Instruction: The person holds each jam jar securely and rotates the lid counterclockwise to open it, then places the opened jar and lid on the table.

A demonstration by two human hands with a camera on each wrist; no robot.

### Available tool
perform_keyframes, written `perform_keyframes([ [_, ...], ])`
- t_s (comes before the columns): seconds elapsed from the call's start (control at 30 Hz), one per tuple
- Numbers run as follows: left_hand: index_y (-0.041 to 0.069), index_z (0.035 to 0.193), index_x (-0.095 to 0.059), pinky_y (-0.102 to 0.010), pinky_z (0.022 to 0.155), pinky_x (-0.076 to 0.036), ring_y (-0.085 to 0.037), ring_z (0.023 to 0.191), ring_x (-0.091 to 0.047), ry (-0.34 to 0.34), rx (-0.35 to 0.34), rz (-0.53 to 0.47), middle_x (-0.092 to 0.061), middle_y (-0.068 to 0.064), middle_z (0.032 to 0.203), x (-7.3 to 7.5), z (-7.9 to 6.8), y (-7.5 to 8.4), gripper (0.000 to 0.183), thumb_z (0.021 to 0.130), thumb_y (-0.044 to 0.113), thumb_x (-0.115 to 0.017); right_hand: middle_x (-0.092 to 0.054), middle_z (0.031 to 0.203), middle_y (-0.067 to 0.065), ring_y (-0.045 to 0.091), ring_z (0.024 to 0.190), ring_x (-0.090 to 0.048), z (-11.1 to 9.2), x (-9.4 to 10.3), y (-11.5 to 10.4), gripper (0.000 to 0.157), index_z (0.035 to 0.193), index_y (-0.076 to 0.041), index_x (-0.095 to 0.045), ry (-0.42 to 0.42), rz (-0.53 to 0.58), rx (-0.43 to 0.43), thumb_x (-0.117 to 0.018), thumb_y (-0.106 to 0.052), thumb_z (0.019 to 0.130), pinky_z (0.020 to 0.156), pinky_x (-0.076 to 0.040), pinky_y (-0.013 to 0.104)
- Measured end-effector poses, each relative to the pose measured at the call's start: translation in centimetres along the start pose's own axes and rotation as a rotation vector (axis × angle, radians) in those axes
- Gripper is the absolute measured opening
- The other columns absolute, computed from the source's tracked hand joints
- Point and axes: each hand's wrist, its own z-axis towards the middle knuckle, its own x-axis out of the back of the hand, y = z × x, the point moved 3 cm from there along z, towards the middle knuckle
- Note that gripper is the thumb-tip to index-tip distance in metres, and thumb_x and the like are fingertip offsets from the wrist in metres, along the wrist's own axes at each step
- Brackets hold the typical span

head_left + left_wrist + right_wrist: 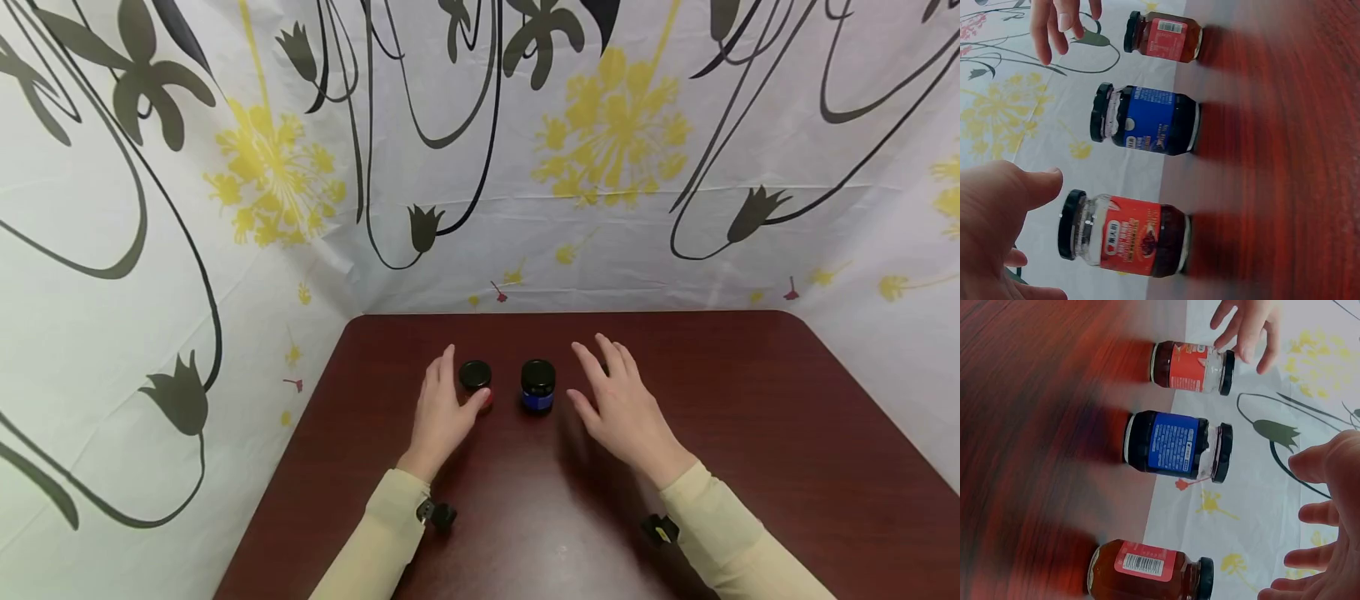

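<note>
Three glass jars with black lids stand in a row on the table. At the left is a red-labelled jar [1130,236] with dark contents, partly behind the left thumb in the head view. A blue-labelled jar [537,387] with dark contents stands in the middle. The third, an amber jar with a pinkish-red label [1144,567], is mostly hidden behind the right hand in the head view. My left hand [441,412] is beside the red-labelled jar, fingers spread and thumb apart. My right hand [624,408] hovers by the amber jar, its fingers spread and holding nothing.
The dark red-brown wooden table [510,517] has rounded far corners. White cloth [480,167] with grey and yellow flower patterns hangs behind it and along the sides. A small black device [437,514] is worn on the left wrist, another [660,529] on the right.
</note>
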Motion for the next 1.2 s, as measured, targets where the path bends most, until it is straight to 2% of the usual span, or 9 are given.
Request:
perform_keyframes([
  [0.5,0.042,0.142,-0.005,-0.046,0.087,-0.042,-0.024,0.114,-0.046,-0.024,0.112,-0.123,-0.033,-0.002,0.139,-1.3,-0.1,-2.0,0.095,0.072,0.058,-0.066,-0.021,0.146,0.014,0.04,0.128,-0.025,1.6,0.0,-1.6,0.065,0.141,-0.019,-0.033,0.002,0.032,0.07,-0.06,-0.037,0.084,0.086,-0.04,0.054],
  [0.93,0.044,0.141,-0.007,-0.048,0.085,-0.043,-0.022,0.118,-0.045,-0.026,0.137,-0.213,-0.037,0.001,0.136,-1.9,-0.1,-2.8,0.097,0.069,0.052,-0.072,-0.02,0.146,0.012,0.039,0.126,-0.028,2.9,-0.6,-2.5,0.064,0.14,-0.018,-0.034,-0.008,0.035,0.117,-0.059,-0.037,0.085,0.085,-0.042,0.051],
  [1.2,0.043,0.141,-0.008,-0.049,0.086,-0.042,-0.023,0.117,-0.045,-0.038,0.137,-0.23,-0.039,-0.006,0.136,-2.3,-0.1,-3.1,0.098,0.068,0.052,-0.072,-0.02,0.146,0.014,0.039,0.126,-0.028,3.3,-1.1,-3.0,0.066,0.141,-0.018,-0.032,-0.034,0.017,0.138,-0.059,-0.038,0.085,0.087,-0.041,0.05],
])
